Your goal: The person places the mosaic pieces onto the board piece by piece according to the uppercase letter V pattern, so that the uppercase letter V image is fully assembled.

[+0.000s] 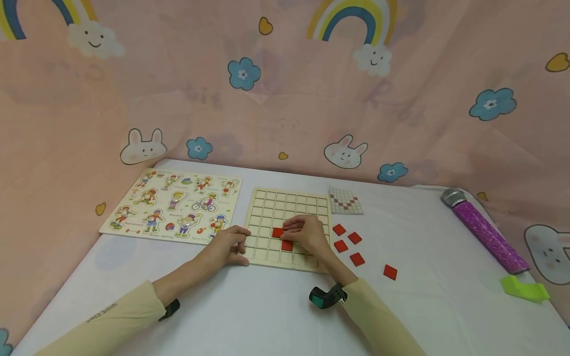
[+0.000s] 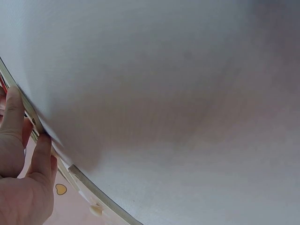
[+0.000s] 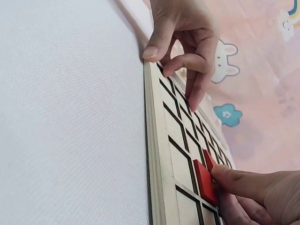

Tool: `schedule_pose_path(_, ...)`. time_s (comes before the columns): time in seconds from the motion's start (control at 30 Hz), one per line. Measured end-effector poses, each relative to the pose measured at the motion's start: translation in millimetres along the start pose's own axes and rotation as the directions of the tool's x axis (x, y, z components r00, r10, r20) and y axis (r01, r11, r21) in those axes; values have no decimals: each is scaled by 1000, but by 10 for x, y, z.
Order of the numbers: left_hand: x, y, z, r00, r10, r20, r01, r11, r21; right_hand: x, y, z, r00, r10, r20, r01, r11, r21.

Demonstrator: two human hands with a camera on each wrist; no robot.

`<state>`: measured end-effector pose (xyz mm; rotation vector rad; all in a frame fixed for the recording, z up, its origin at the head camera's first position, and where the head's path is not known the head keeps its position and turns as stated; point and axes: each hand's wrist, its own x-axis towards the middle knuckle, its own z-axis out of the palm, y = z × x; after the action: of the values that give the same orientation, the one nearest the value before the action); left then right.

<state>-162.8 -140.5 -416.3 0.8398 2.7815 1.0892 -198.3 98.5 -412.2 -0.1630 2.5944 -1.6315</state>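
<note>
Pink cloth printed with rabbits and rainbows (image 1: 289, 99) hangs behind a white-covered worktop (image 1: 249, 316), where I see a person's left hand (image 1: 224, 245) holding the near-left corner of a pale grid board (image 1: 269, 203), its thumb on the edge. Over the cells, the right hand (image 1: 307, 233) bends its fingers close together, thumb touching the nearer red tile (image 1: 287, 245); whether it grips that tile, I cannot tell. Another red tile (image 1: 277, 232) sits diagonally beside it on the board. Five loose tiles (image 1: 357, 259) lie right of the board, near a patterned card (image 1: 345, 201). Further right rests a purple microphone (image 1: 490, 237).
</note>
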Motion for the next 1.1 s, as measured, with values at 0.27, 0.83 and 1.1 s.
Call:
schedule_pose_path(0.27, 1, 6, 4, 1000, -1, 4, 1, 1000, -9, 5, -30, -32, 999, 37, 14, -37, 999, 11)
schedule_pose_path(0.83, -4, 12, 4, 1000, -19, 5, 19, 1000, -20, 1, -50, -27, 997, 58, 51, -63, 994, 89)
schedule_pose_path(1.1, 3, -1, 0, 1000, -20, 7, 20, 999, -27, -49, -16, -180, 996, 72, 57, -79, 987, 139)
